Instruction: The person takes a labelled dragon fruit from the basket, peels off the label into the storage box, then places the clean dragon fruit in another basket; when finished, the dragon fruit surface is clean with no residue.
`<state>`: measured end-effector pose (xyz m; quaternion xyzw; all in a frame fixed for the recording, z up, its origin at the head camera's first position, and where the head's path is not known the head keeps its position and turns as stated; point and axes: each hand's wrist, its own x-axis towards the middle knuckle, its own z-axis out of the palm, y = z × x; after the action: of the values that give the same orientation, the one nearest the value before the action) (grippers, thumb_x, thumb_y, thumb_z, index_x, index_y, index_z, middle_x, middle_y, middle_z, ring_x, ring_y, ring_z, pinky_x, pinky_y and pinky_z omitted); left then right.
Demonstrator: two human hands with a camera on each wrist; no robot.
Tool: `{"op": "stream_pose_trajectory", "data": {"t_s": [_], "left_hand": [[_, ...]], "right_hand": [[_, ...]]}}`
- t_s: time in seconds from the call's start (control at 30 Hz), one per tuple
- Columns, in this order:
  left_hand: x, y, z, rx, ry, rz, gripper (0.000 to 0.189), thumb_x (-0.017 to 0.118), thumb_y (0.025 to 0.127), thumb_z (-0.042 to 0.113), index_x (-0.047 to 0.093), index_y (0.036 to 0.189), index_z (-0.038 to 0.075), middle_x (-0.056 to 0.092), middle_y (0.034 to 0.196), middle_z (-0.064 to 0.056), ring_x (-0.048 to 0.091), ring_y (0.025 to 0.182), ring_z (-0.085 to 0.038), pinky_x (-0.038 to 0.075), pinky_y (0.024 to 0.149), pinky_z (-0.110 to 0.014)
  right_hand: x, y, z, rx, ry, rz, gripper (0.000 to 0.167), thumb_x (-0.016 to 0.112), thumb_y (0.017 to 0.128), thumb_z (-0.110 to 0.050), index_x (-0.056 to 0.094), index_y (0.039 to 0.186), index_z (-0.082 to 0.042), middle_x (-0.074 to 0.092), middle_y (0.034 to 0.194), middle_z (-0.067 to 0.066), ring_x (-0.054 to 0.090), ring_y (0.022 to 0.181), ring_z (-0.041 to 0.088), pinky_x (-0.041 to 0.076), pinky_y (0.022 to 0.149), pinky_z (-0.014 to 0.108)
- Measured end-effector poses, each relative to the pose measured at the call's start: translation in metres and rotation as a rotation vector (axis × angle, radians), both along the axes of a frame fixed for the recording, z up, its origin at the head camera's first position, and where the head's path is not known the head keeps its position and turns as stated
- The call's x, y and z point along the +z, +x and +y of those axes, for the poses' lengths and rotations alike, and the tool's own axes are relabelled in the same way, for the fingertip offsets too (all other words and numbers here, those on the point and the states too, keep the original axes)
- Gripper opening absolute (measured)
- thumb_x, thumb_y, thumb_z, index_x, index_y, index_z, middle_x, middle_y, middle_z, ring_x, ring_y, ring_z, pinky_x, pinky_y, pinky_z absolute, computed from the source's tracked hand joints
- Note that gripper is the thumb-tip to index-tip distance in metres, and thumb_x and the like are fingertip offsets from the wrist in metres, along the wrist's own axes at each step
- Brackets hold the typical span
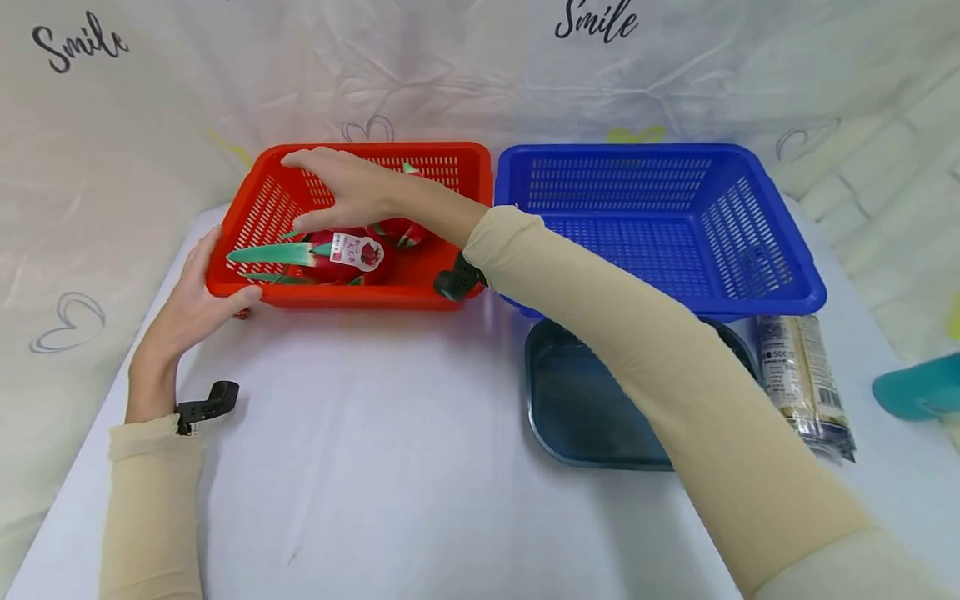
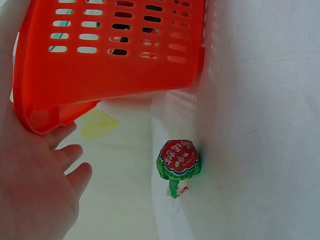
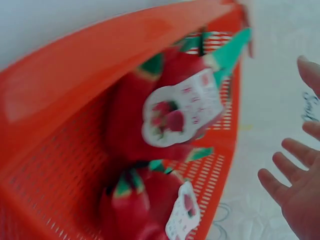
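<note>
White table (image 1: pixel 360 450): dragon fruits (image 3: pixel 132 120) lie in the red basket (image 1: pixel 352 297) at ten o'clock. Right hand (image 1: pixel 345 187), spread, hovers above; left hand (image 1: pixel 197 296), fingers extended, touches the basket's eight-o'clock corner, where a shove could roll the candy (image 2: pixel 179 160).

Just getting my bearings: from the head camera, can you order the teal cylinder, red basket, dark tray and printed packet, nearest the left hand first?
1. Red basket: left hand at its near-left corner.
2. Dark tray: right of centre.
3. Printed packet: right of the tray.
4. Teal cylinder: far right.
</note>
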<state>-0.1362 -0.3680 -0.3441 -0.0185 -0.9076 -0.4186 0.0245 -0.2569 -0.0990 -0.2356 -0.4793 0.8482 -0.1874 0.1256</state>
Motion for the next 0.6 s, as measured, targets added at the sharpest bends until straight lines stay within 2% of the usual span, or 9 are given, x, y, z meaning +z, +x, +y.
{"op": "stream_pose_trajectory", "data": {"t_s": [0.13,0.27,0.43,0.6], "left_hand": [[0.001,0.0,-0.001,0.0,0.011,-0.009,0.087,0.066,0.089,0.027,0.01,0.156,0.03,0.02,0.156,-0.008,0.035,0.122,-0.014,0.041,0.078,-0.002],[0.003,-0.001,-0.001,-0.005,0.021,-0.01,0.087,0.065,0.089,0.026,0.01,0.156,0.03,0.019,0.157,-0.007,0.035,0.123,-0.014,0.04,0.079,-0.003],[0.003,-0.002,-0.001,-0.006,0.028,-0.017,0.087,0.065,0.089,0.025,0.009,0.156,0.03,0.018,0.157,-0.007,0.035,0.124,-0.015,0.04,0.08,-0.003],[0.0,0.0,-0.003,-0.006,0.029,-0.013,0.087,0.066,0.089,0.026,0.01,0.156,0.03,0.018,0.157,-0.007,0.035,0.124,-0.014,0.039,0.08,-0.003]], "right_hand": [[0.002,-0.007,-0.005,0.018,-0.036,-0.009,0.082,0.056,0.09,-0.055,0.02,0.154,-0.02,0.025,0.16,-0.006,0.023,0.146,0.005,0.021,0.118,0.018],[-0.001,-0.013,-0.009,0.017,-0.023,-0.041,0.082,0.058,0.09,-0.054,0.021,0.154,-0.02,0.026,0.159,-0.006,0.024,0.145,0.005,0.022,0.117,0.018],[-0.008,-0.019,-0.013,0.019,0.038,-0.116,0.084,0.06,0.088,-0.056,0.021,0.154,-0.02,0.026,0.159,-0.007,0.025,0.145,0.005,0.023,0.118,0.02],[-0.014,-0.02,-0.015,0.032,0.109,-0.133,0.083,0.062,0.087,-0.056,0.025,0.152,-0.021,0.028,0.158,-0.006,0.025,0.146,0.006,0.022,0.119,0.022]]}}
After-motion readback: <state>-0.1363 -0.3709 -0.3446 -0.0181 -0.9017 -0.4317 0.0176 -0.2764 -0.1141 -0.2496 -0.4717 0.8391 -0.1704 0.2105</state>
